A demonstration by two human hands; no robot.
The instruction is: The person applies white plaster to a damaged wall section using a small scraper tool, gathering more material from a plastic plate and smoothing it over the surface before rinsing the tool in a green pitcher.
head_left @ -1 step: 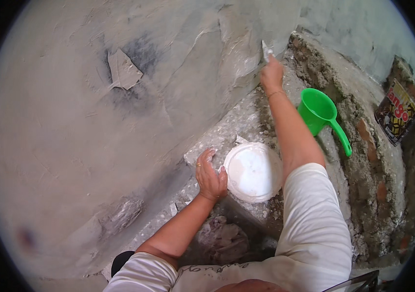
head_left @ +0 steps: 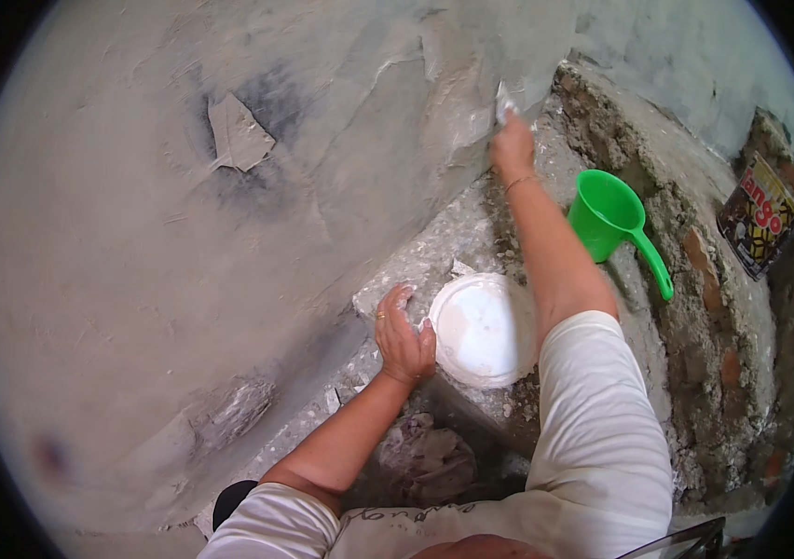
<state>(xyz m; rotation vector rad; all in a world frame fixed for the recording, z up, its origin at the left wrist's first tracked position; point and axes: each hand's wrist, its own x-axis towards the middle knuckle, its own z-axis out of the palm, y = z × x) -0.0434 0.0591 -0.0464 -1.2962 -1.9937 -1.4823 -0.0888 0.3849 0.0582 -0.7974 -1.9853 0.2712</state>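
Up against the grey plastered wall [head_left: 322, 121], my right hand [head_left: 513, 149] is closed around a small putty knife [head_left: 504, 97]. Its pale blade touches or nearly touches the wall; most of the handle is hidden in my fist. A round white tub [head_left: 483, 331], dusted with white, stands on the ledge below my right forearm. At its left rim, my left hand [head_left: 401, 337] rests with curved fingers apart and the thumb by the rim. Whether the thumb touches the tub, I cannot tell.
A green dipper [head_left: 609, 207] with a long handle stands right of my right forearm. Rough broken masonry [head_left: 686, 242] rises beyond it, with a dark printed packet [head_left: 759, 216] on it. A crumpled pale bundle [head_left: 425, 456] lies below the tub. A loose flake [head_left: 237, 133] shows on the wall.
My right hand with the putty knife has shifted slightly left and down along the wall. My left hand and the tub stay where they were.
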